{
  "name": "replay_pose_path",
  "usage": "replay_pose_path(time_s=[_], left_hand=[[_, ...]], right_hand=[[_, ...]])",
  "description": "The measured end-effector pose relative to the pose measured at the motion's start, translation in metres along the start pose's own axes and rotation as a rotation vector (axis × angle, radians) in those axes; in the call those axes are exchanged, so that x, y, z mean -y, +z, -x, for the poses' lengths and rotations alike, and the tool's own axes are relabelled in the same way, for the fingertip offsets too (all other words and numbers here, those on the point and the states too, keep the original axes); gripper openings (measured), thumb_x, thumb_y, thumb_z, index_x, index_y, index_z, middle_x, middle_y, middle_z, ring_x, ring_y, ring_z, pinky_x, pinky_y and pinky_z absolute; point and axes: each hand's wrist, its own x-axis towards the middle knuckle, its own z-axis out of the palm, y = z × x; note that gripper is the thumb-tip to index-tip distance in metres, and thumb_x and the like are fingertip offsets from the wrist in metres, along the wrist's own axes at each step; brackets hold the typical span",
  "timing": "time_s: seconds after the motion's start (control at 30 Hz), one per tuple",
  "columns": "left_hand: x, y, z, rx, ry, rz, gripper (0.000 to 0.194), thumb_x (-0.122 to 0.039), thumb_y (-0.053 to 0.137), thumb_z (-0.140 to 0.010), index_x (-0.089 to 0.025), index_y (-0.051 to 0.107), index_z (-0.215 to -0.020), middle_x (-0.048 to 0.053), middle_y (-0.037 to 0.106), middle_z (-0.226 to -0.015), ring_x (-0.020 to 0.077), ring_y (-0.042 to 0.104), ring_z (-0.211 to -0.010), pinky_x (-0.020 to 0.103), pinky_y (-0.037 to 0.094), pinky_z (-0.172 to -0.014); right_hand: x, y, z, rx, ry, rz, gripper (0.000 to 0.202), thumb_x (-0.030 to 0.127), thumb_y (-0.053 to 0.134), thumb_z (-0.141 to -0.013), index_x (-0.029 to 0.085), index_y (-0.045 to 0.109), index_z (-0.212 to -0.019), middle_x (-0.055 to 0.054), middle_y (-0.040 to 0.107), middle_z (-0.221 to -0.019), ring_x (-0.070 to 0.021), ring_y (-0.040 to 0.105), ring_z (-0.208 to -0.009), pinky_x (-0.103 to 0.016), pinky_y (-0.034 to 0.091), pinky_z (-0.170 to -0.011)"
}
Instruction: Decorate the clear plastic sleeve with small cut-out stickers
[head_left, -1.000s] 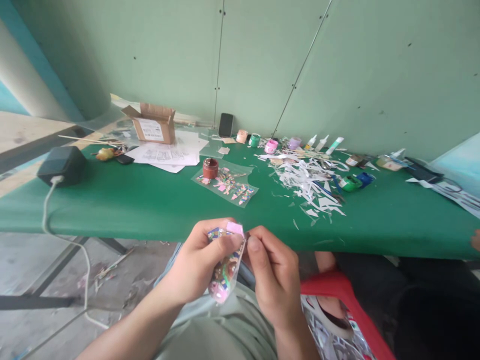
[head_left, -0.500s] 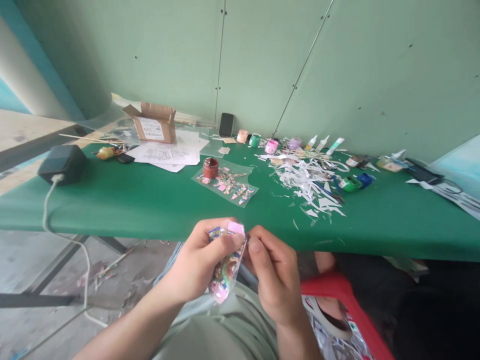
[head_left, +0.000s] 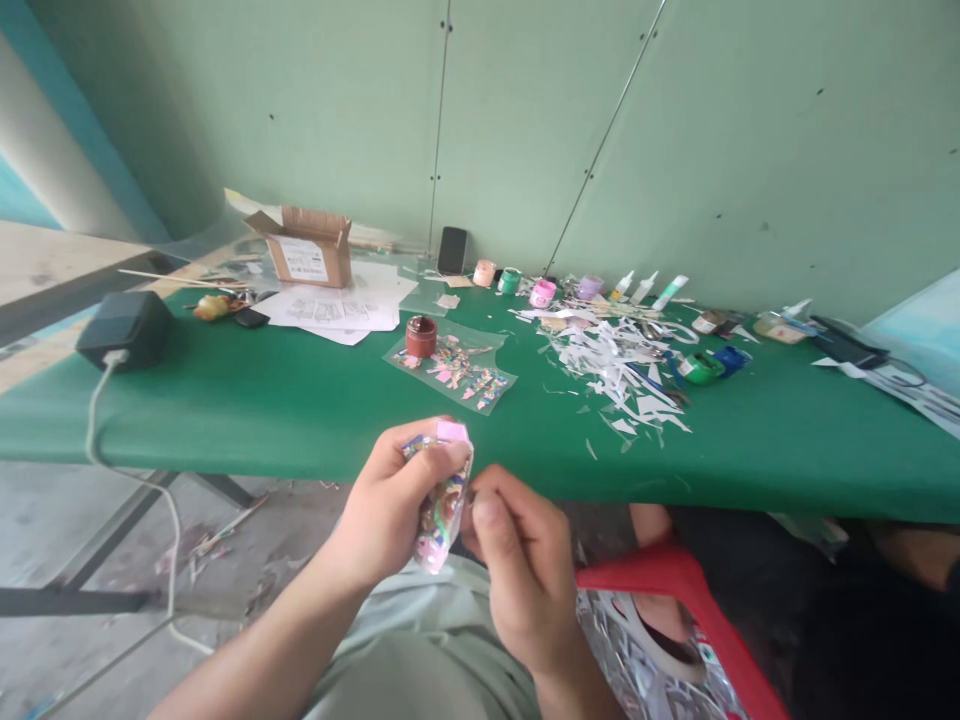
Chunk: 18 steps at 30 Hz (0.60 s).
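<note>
A small clear plastic packet [head_left: 442, 515] with colourful pieces and a pink end is held above my lap, near the table's front edge. My left hand [head_left: 390, 500] is wrapped round it, thumb across its upper part. Just right of the packet, my right hand [head_left: 521, 555] is closed, thumb and fingers pinched at the packet's right edge; what they grip is too small to name. Beyond the hands, a clear sheet [head_left: 491, 352] with colourful scraps lies on the green table [head_left: 300, 415], a reddish-brown jar [head_left: 421, 338] standing on it.
An open cardboard box [head_left: 311, 258] stands on printed papers [head_left: 360, 310] at the back left, near a black adapter [head_left: 126, 328]. White paper scraps [head_left: 611, 350] lie to the right, with paint jars and glue tubes behind. A red stool [head_left: 660, 568] is beside my lap.
Both hands and the packet have shifted left and slightly up in the view. At the lower right, part of another person's limb has come into sight.
</note>
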Motion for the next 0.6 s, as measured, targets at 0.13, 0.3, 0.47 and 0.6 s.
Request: replay_pose_path(time_s=[0.13, 0.3, 0.47, 0.6], left_hand=[[0.0034, 0.0002, 0.0038, 0.078, 0.008, -0.028, 0.033, -0.035, 0.066, -0.082, -0.018, 0.051, -0.057, -0.006, 0.046, -0.046, 0.0066, 0.035, -0.042, 0.019, 0.030, -0.041], [0.0067, 0.0013, 0.0084, 0.094, -0.010, -0.024, 0.032, -0.039, 0.068, -0.083, -0.019, 0.055, -0.061, -0.005, 0.049, -0.046, 0.0074, 0.037, -0.041, 0.019, 0.029, -0.040], [0.0070, 0.0018, 0.0076, 0.080, 0.009, -0.057, 0.037, -0.043, 0.069, -0.083, -0.018, 0.054, -0.060, -0.004, 0.049, -0.050, 0.0080, 0.037, -0.047, 0.020, 0.033, -0.045], [0.0057, 0.0026, 0.0076, 0.091, -0.007, -0.061, 0.037, -0.042, 0.068, -0.082, -0.018, 0.052, -0.058, -0.004, 0.048, -0.049, 0.0079, 0.035, -0.046, 0.021, 0.031, -0.044]], right_hand=[[-0.0025, 0.0013, -0.0049, -0.158, 0.021, 0.048, 0.035, 0.027, 0.042, -0.104, 0.022, 0.042, -0.070, 0.007, 0.042, -0.059, -0.0081, 0.036, -0.051, -0.020, 0.027, -0.046], [-0.0010, -0.0005, -0.0095, -0.177, -0.011, 0.158, 0.037, 0.027, 0.042, -0.103, 0.022, 0.040, -0.067, 0.008, 0.040, -0.055, -0.0080, 0.036, -0.048, -0.021, 0.027, -0.045], [-0.0034, -0.0008, -0.0057, -0.179, -0.008, 0.141, 0.037, 0.030, 0.041, -0.104, 0.022, 0.041, -0.068, 0.007, 0.043, -0.055, -0.0087, 0.039, -0.048, -0.021, 0.028, -0.044], [-0.0041, -0.0012, -0.0037, -0.181, -0.017, 0.132, 0.036, 0.030, 0.041, -0.105, 0.022, 0.044, -0.070, 0.006, 0.046, -0.056, -0.0088, 0.041, -0.049, -0.021, 0.029, -0.045]])
